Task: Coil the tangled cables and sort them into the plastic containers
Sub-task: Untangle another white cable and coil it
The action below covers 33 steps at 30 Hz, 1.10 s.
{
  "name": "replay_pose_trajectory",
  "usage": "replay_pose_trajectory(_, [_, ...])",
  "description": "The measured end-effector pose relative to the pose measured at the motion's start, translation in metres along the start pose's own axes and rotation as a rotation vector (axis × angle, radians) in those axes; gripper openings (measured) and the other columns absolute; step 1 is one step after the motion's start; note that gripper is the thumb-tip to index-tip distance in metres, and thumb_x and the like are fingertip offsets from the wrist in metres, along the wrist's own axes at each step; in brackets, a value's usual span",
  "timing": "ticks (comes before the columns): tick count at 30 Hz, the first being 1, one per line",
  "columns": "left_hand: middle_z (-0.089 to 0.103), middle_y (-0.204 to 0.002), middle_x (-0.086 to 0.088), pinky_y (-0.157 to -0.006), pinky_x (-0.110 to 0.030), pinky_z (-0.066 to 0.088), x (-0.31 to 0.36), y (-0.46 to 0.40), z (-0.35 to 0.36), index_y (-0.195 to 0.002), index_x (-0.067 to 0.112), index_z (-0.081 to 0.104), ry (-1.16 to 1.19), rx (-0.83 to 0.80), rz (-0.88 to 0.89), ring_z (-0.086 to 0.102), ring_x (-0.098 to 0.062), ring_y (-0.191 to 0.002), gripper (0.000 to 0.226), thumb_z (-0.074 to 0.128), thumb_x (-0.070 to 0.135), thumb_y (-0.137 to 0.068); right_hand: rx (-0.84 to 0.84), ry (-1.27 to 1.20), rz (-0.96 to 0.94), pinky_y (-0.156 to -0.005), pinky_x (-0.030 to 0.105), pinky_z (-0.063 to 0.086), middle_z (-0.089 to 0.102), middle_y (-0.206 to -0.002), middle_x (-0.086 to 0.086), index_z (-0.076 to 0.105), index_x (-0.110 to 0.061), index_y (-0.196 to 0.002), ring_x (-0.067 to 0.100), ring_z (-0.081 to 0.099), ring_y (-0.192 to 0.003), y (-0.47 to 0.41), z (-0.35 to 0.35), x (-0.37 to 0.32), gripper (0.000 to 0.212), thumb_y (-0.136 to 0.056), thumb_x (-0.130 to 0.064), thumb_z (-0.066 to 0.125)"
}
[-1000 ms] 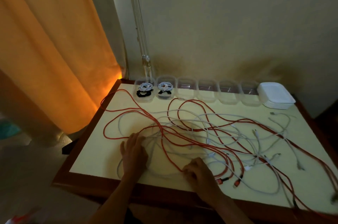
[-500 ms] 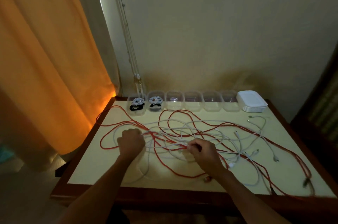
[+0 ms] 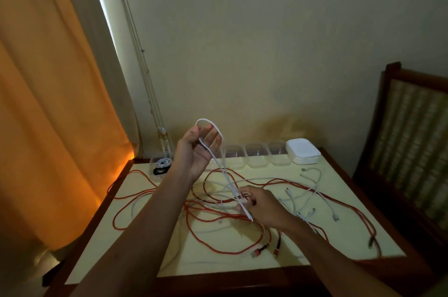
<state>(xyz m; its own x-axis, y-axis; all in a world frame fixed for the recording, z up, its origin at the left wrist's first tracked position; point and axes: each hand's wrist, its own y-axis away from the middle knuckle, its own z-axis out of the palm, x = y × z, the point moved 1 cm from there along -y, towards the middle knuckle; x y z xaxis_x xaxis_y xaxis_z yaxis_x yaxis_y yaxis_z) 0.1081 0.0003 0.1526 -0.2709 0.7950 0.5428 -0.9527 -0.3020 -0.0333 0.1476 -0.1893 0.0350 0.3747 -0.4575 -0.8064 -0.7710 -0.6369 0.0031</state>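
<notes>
So left hand (image 3: pixel 197 145) holds a raised loop of the white cable (image 3: pixel 219 163), fingers loosely curled; right hand (image 3: pixel 263 204) pinches its plug end low over the desk (image 3: pixel 339 243) tangle. Light, limp, probably snag-prone; grip near the plug.

Couldn't read any writing anywhere in this one. No labels, brand names or numbers showed on anything in view, and the light was too dim to pick out fine print.
</notes>
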Motion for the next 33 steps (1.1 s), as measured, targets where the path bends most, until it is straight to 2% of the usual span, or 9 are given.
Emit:
replay_pose_trajectory(3, [0.074,-0.081,-0.011,-0.062,-0.036,0.060,-0.009,0.000,0.010,-0.106,0.005,0.054,0.065,0.042,-0.057,0.074,-0.023,-0.076,0.019,0.038,0.016,-0.102,-0.107,-0.022,0.025,-0.061,0.034,0.042,0.063,-0.066,0.011,0.057,-0.036,-0.131,0.019,0.055,-0.056,0.007,-0.006,-0.005,0.044,-0.089,-0.028,0.069])
replay_pose_trajectory(5, [0.074,-0.081,-0.013,-0.062,-0.036,0.061,-0.015,0.002,0.017,-0.101,-0.002,0.059,0.055,0.055,-0.079,0.074,-0.024,-0.076,0.026,0.040,0.016,-0.102,-0.175,-0.127,0.008,-0.065,0.035,0.045,0.070,-0.083,0.019,0.072,-0.044,-0.100,0.025,0.059,-0.062,0.013,-0.006,-0.009,0.026,-0.092,-0.019,0.066])
replay_pose_trajectory(9, [0.074,-0.080,-0.015,-0.062,-0.035,0.062,-0.020,0.001,0.020,-0.097,-0.005,0.060,0.060,0.116,-0.081,0.074,-0.025,-0.071,0.027,0.041,0.013,-0.102,-0.152,-0.264,0.052,-0.073,0.030,0.055,0.073,-0.076,0.001,0.073,-0.005,-0.089,0.016,0.068,-0.071,0.024,-0.015,-0.007,0.015,-0.095,-0.009,0.060])
replay_pose_trajectory(11, [0.074,-0.078,-0.012,-0.054,-0.030,0.060,-0.020,-0.001,0.014,-0.101,-0.004,0.059,0.027,0.142,-0.105,0.073,-0.024,-0.066,0.025,0.041,0.014,-0.102,-0.088,-0.270,0.066,-0.070,0.037,0.054,0.072,-0.073,0.013,0.074,0.000,-0.086,0.019,0.068,-0.069,0.030,-0.023,0.002,0.019,-0.095,-0.014,0.063])
replay_pose_trajectory(15, [0.074,-0.080,-0.007,-0.035,-0.016,0.043,-0.036,0.004,-0.008,-0.112,0.001,0.057,-0.363,0.127,-0.197,0.067,-0.016,-0.051,0.023,0.041,0.014,-0.102,0.065,-0.591,0.152,-0.056,0.027,0.042,0.071,-0.078,0.021,0.075,-0.003,-0.095,0.016,0.055,-0.058,0.042,-0.042,0.018,0.018,-0.095,-0.017,0.064])
replay_pose_trajectory(20, [0.070,-0.078,-0.008,-0.034,-0.017,0.025,-0.072,0.027,-0.044,-0.112,0.004,0.058,-0.903,0.107,-0.408,0.036,-0.009,-0.036,0.020,0.050,0.017,-0.097,0.089,-0.741,0.166,-0.048,0.024,0.033,0.059,-0.064,0.010,0.076,-0.005,-0.088,0.013,0.042,-0.050,0.055,-0.041,0.024,0.012,-0.090,-0.014,0.069])
replay_pose_trajectory(27, [0.055,-0.070,-0.002,-0.047,-0.026,0.017,-0.113,0.073,-0.055,-0.121,0.020,0.063,-1.127,-0.405,-0.578,0.027,-0.011,-0.048,0.029,0.050,0.034,-0.100,0.240,-0.726,0.184,-0.044,0.021,0.031,0.050,-0.058,0.007,0.068,0.010,-0.087,0.013,0.037,-0.048,0.070,-0.051,0.027,0.021,-0.090,-0.011,0.068])
replay_pose_trajectory(31, [0.065,-0.075,0.006,-0.059,-0.017,0.040,-0.130,0.089,-0.052,-0.096,0.023,0.073,-1.603,-0.763,-0.372,0.053,-0.001,-0.060,0.017,0.059,0.031,-0.096,0.219,-0.723,0.233,-0.044,0.022,0.030,0.054,-0.056,-0.003,0.069,-0.001,-0.089,0.010,0.040,-0.047,0.087,-0.053,0.024,0.013,-0.090,-0.014,0.069])
replay_pose_trajectory(33, [0.062,-0.066,0.018,-0.062,-0.017,0.036,-0.138,0.092,-0.058,-0.075,0.031,0.069,-1.786,-0.860,-0.281,0.053,0.003,-0.063,0.021,0.061,0.030,-0.094,0.204,-0.575,0.221,-0.048,0.024,0.032,0.057,-0.052,-0.013,0.071,-0.003,-0.091,0.010,0.039,-0.046,0.096,-0.054,0.023,0.018,-0.090,-0.020,0.070])
